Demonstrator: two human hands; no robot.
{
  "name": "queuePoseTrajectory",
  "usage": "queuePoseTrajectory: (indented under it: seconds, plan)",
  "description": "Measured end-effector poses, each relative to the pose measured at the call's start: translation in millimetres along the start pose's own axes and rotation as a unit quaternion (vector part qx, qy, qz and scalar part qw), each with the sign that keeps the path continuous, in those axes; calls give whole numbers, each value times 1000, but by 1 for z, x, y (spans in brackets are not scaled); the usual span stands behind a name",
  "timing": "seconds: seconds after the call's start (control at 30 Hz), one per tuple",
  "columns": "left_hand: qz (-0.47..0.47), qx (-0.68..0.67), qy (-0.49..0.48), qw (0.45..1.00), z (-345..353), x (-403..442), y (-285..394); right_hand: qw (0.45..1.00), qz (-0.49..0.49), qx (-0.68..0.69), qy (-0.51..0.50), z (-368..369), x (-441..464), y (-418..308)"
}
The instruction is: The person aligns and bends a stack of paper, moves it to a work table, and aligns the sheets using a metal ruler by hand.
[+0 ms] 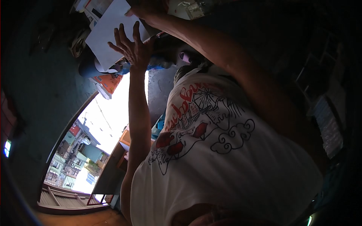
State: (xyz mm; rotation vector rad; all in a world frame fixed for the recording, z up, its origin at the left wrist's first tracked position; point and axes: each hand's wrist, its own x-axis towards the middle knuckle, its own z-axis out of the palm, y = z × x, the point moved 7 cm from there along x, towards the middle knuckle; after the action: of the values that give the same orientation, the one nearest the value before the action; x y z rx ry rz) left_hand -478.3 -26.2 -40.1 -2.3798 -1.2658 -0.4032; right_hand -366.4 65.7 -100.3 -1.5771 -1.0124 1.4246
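Observation:
A white sheet [109, 32], flat and stiff-looking, is tilted at the upper left. My left hand [134, 49] is in front of it, fingers spread and apart; whether the palm presses on the sheet I cannot tell. At the sheet's upper right edge, my right hand [149, 9] has its thumb over the border, pinching it. The rest of that hand is in deep shadow.
Below the sheet are an orange printed bag [109, 82] and a dark rounded container [87, 69]. A bright opening [102, 124] at left shows buildings outside. My white printed shirt [226, 169] fills the lower middle. The right side is mostly dark.

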Motion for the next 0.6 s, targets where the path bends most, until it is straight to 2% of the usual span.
queuePoseTrajectory:
  seconds: [0.13, 0.17, 0.23, 0.33, 0.4, 0.47, 0.5, 0.57, 0.6]
  plan:
    - [22, 2, -16, 1000, 0, -2, 2, 995, -93, 4, 19, 2, 0, 1]
    - [25, 1, -28, 999, 1, -2, 2, 996, -90, 6, 19, 4, 1, 4]
    - [17, 10, -37, 999, 2, -1, 1, 983, -147, 107, 1, 7, 5, 2]
    - [14, 20, -57, 998, 0, 1, 3, 992, -115, 45, -18, 12, 12, 11]
    - [20, 22, -75, 997, -2, 2, 3, 990, -121, 63, 17, 29, 31, 15]
    - [25, 21, -94, 995, -3, 4, 4, 980, -78, 171, -69, 35, 35, 19]
    - [26, 22, -99, 994, -4, 2, 3, 979, -75, 175, -70, 38, 39, 23]
    - [-5, -56, -78, 995, -12, 0, -2, 971, -238, 0, -16, 36, 41, 8]
    - [-4, -55, -82, 995, -14, 0, -3, 972, -235, 3, -17, 36, 41, 10]
